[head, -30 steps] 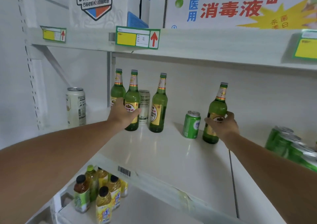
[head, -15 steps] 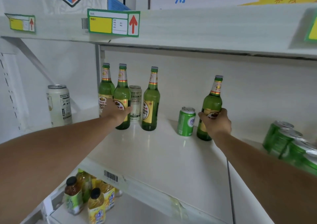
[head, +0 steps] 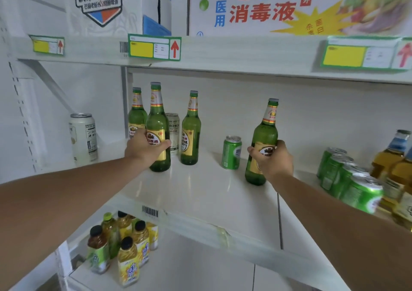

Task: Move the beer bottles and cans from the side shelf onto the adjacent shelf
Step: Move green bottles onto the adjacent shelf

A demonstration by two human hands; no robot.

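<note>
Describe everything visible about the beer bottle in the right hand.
The beer bottle is green glass with a long neck, a cap on top, a white, red and gold neck label, and a gold body label partly hidden by fingers. It looks full or nearly so, though that is hard to judge. It leans slightly, base at or just above the white shelf; contact cannot be told. The right hand grips its lower body. A small green can stands to its left, apart from it.
</note>
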